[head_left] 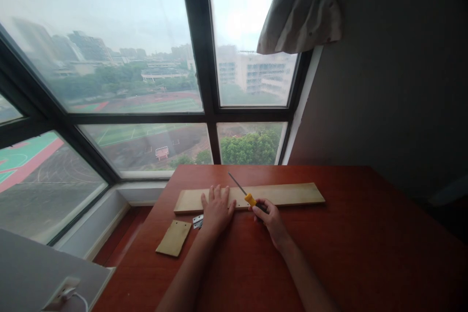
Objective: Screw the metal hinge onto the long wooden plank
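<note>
A long, flat, pale-wood board (292,196) lies crosswise on the glossy red-brown wooden table (237,263), its ends toward 9 and 3 o'clock. It looks thin and stiff, probably light enough to skid on that polished top, so a flat palm should steady it and the long edges should suit lifting. Small dark holes show along its near edge.

The left hand (216,209) rests on it left of centre, fingers a little apart, gripping nothing. At 3 o'clock from there, the right hand (266,212) has its fingers closed around the dark grip of a screwdriver (250,199) with a yellow collar and slim metal shaft aimed toward 11 o'clock. That tool is likely rigid and easily managed, best held by the handle; whether its tip touches anything is unclear.

Silvery metal plates with holes (198,221) lie just beside the left hand at 8 o'clock; they look hard and thin, best pinched by their edges. Farther that way lies a short, rough-edged pale-wood piece (174,238), likely light.
</note>
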Demonstrator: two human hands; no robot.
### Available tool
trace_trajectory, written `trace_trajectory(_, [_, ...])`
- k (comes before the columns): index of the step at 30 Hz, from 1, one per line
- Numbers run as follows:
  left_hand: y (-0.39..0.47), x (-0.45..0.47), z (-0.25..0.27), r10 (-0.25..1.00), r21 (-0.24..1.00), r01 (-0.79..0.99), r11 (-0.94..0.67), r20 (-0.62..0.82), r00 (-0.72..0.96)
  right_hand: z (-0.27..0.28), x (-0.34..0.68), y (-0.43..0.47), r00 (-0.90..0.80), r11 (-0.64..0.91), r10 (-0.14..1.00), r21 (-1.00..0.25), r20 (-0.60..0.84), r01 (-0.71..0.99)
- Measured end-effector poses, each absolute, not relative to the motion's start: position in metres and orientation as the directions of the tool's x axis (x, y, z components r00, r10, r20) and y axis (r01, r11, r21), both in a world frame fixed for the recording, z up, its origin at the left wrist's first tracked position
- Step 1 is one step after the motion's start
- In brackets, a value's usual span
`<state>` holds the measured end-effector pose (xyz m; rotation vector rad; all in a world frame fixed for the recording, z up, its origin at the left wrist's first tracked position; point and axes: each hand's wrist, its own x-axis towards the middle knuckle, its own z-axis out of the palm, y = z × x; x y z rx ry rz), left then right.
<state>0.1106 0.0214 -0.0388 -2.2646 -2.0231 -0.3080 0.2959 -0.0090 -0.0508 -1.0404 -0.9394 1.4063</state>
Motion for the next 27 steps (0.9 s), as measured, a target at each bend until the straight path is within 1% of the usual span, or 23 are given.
trace_trajectory(3, [0.021, 0.11, -0.038, 0.972, 0.075, 0.99, -0.123, 0.209, 0.105, -0.051, 0.296, -0.009, -0.009, -0.09, 0.996, -0.948, -0.091, -0.305])
trace_trajectory(10, [0.019, 0.115, -0.043, 0.958, 0.115, 0.983, -0.143, 0.264, 0.108, -0.051, 0.295, -0.008, -0.017, -0.089, 0.996, -0.945, -0.089, -0.315])
trace_trajectory(12, [0.021, 0.112, -0.041, 0.96, 0.156, 0.976, -0.15, 0.261, 0.105, -0.051, 0.297, -0.008, -0.017, -0.09, 0.996, -0.943, -0.09, -0.32])
trace_trajectory(15, [0.024, 0.097, -0.035, 0.96, 0.271, 0.944, -0.19, 0.252, 0.121, -0.051, 0.3, -0.01, -0.016, -0.089, 0.996, -0.94, -0.089, -0.329])
trace_trajectory(17, [0.022, 0.079, -0.03, 0.941, 0.352, 0.908, -0.228, 0.319, 0.112, -0.052, 0.301, -0.011, -0.014, -0.085, 0.996, -0.939, -0.085, -0.334])
trace_trajectory(20, [0.009, 0.044, -0.025, 0.902, 0.403, 0.885, -0.233, 0.431, 0.042, -0.052, 0.302, -0.012, -0.014, -0.079, 0.997, -0.938, -0.079, -0.339])
trace_trajectory(23, [-0.012, 0.012, -0.025, 0.903, 0.408, 0.898, -0.163, 0.429, -0.031, -0.053, 0.302, -0.012, -0.02, -0.079, 0.997, -0.937, -0.076, -0.341])
trace_trajectory(27, [-0.032, -0.011, -0.031, 0.917, 0.407, 0.901, -0.151, 0.399, -0.026, -0.054, 0.301, -0.012, -0.028, -0.081, 0.997, -0.936, -0.076, -0.343])
